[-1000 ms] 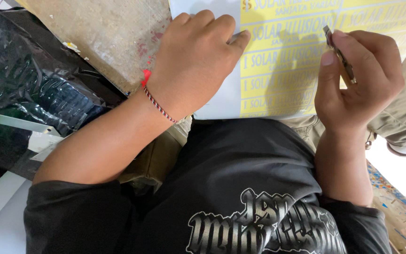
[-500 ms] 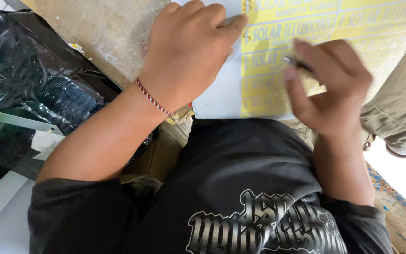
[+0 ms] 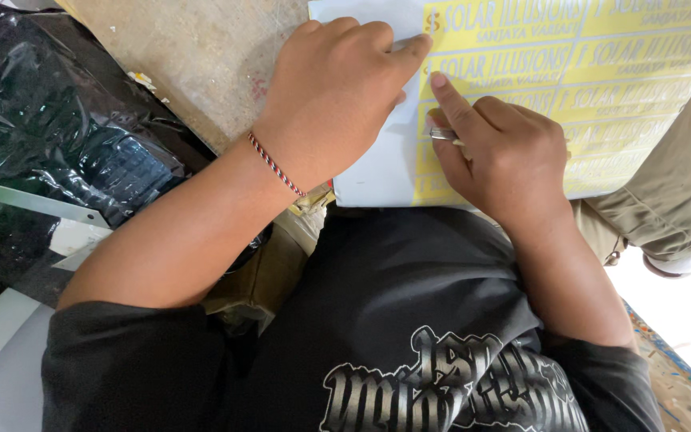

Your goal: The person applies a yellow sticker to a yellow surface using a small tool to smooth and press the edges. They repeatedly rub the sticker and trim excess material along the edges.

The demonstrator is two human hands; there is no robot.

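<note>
The yellow sticker sheet (image 3: 601, 88) lies flat on the worn tabletop (image 3: 193, 56), its white backing edge toward the person. The left hand (image 3: 337, 88) rests palm down on the white margin, fingers loosely curled, forefinger pinning the sheet at the yellow border; it holds nothing. The right hand (image 3: 505, 152) is closed around a thin metal tool (image 3: 443, 135), only a short length of which shows between thumb and forefinger, set against the sheet's left column. Whether the tip touches cannot be told. Judgement: the work goes best with the left forefinger pressing just beside the tool, and the tool kept shallow and slow so the sticker lifts without tearing. A black plastic bag (image 3: 49, 144) lies well left.
</note>
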